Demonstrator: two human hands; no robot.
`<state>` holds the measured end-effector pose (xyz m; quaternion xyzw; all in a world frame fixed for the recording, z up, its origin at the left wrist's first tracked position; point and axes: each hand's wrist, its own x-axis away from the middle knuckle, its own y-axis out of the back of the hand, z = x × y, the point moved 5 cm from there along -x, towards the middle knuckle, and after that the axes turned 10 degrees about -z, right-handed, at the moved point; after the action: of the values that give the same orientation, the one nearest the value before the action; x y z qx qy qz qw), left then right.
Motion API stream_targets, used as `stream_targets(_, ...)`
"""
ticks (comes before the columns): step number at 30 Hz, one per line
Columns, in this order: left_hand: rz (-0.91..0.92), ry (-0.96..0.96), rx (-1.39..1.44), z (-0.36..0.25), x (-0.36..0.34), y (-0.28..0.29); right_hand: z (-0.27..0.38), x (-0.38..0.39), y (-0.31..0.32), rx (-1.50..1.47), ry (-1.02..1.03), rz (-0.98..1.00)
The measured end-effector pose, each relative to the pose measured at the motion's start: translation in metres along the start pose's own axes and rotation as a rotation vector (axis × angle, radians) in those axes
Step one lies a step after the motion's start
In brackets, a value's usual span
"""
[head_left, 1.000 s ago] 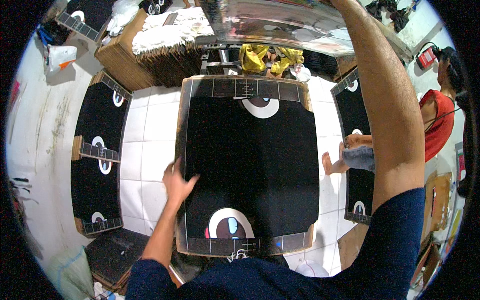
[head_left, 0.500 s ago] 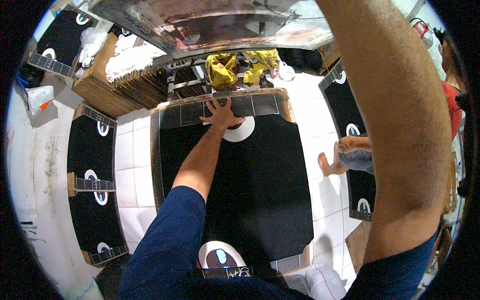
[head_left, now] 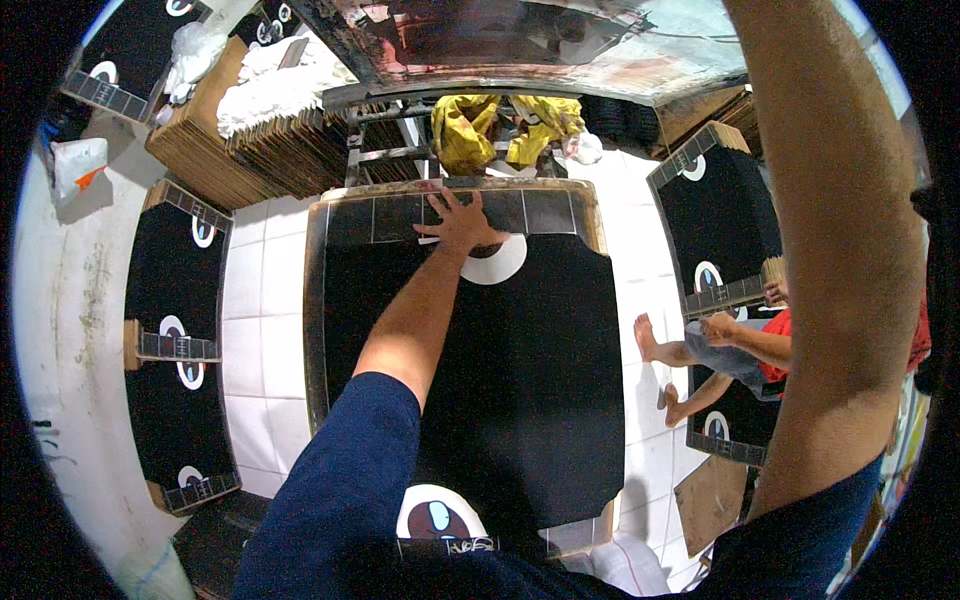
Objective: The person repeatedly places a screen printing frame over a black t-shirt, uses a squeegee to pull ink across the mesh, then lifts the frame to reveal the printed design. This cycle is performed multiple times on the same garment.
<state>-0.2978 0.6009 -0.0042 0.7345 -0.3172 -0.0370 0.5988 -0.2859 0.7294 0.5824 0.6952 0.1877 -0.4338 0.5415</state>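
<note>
My left hand (head_left: pixel 460 222) lies with fingers spread at the far end of a black cloth panel (head_left: pixel 520 390), partly on the strip of dark squares (head_left: pixel 350 218) there. Right beside the thumb is a white, rounded print (head_left: pixel 505 264). The cloth lies flat on a board with a worn wooden edge (head_left: pixel 314 340). At its near end shows an eye-shaped print (head_left: pixel 438 515), partly covered by my clothing. My right arm (head_left: pixel 845 240) reaches up past the top edge, so its hand is out of sight. Above the board's far end hangs a tilted, ink-stained framed screen (head_left: pixel 560 50).
More black panels with eye prints lie at left (head_left: pixel 180 290) and right (head_left: pixel 715 220). A person in red (head_left: pixel 775 345) sits or crouches at the right. Yellow stained bags (head_left: pixel 465 135) hang beyond the board. Stacked brown boards (head_left: pixel 190 150) bear white cloths (head_left: pixel 270 95).
The view has shifted a little, and the screen and my right arm appear further right. More of the person at the right shows. My left hand stays spread on the same spot.
</note>
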Motion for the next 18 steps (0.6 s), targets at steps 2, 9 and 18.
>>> stream_targets(2, -0.008, -0.027, 0.106, 0.005, -0.019, -0.002, 0.007, 0.016, 0.008, 0.064, -0.028, 0.013)
stream_targets(9, -0.396, -0.076, 1.547, 0.080, -0.050, 0.021, 0.018, 0.159, 0.050, -0.053, -0.016, -0.243)
stream_targets(18, -0.651, -0.155, 2.267, 0.084, 0.350, 0.087, 0.067, 0.412, 0.089, -0.306, -0.108, -0.156)
